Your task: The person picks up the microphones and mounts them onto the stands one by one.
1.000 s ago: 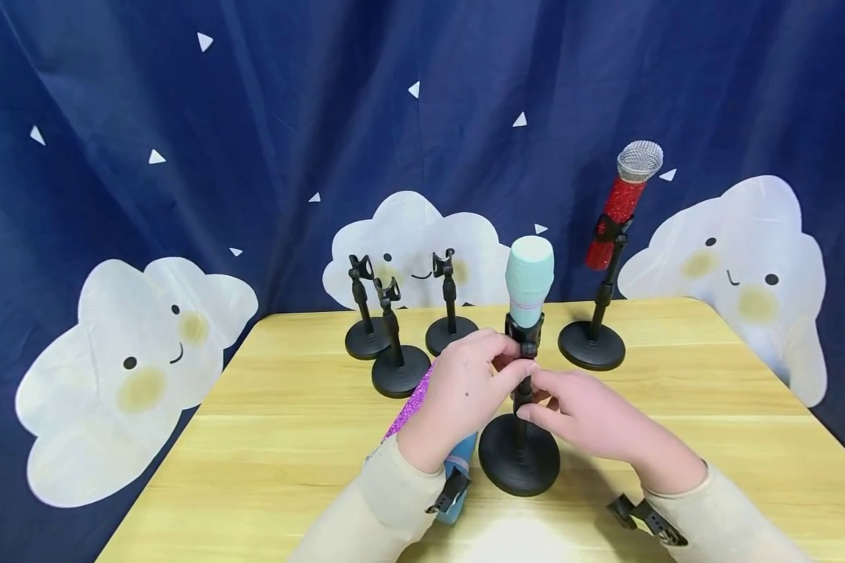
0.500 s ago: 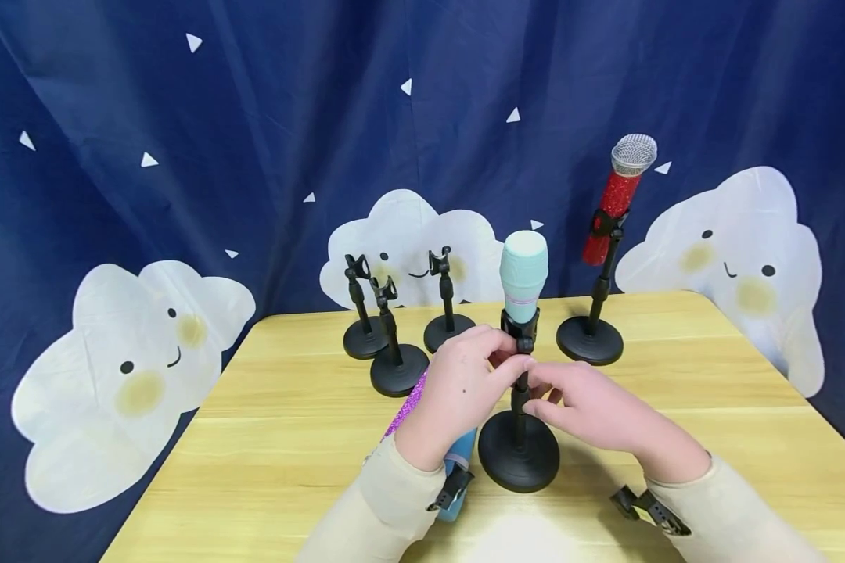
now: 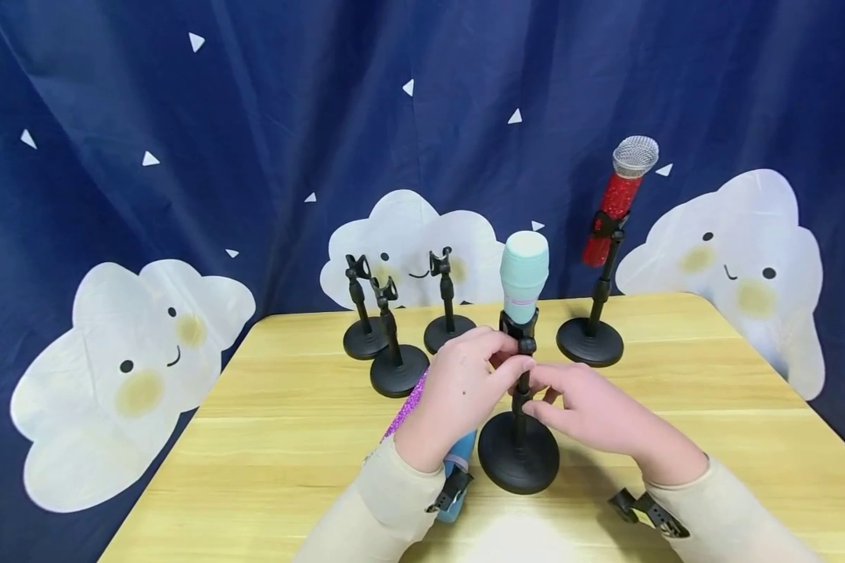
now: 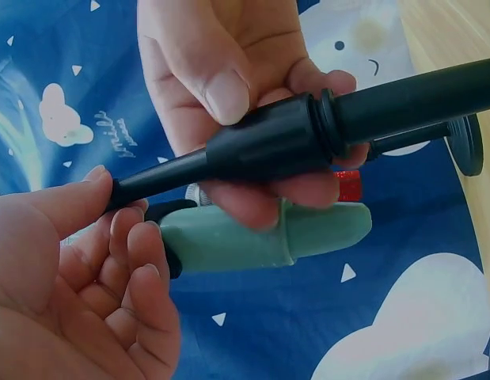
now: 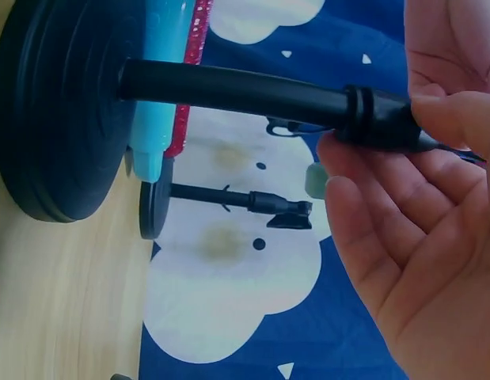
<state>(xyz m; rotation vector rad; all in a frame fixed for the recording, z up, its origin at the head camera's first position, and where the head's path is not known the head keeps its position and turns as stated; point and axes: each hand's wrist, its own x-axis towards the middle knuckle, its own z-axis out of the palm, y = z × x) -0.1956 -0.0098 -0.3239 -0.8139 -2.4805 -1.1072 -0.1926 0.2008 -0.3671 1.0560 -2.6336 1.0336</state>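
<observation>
A mint-green microphone (image 3: 524,270) sits upright in the clip of a black microphone stand (image 3: 518,453) on the table. My left hand (image 3: 461,383) pinches the thin upper rod just below the clip. Lower down, my right hand (image 3: 587,407) holds the stand's thicker collar (image 4: 264,138) between thumb and fingers. The left wrist view shows both hands on the pole, with the mint microphone beyond them. Partly hidden by my left forearm, a purple glittery microphone (image 3: 410,407) and a blue one (image 3: 459,461) lie on the table.
A red glittery microphone (image 3: 616,199) rests tilted in another stand (image 3: 590,342) at the back right. Several stands without microphones, one of them a front stand (image 3: 398,369), are grouped back left of my hands. A dark blue curtain (image 3: 289,102) hangs behind the wooden table (image 3: 253,469).
The head view has shifted slightly. Both hands keep their places on the stand, with hardly any visible movement of the stand or the mint microphone.
</observation>
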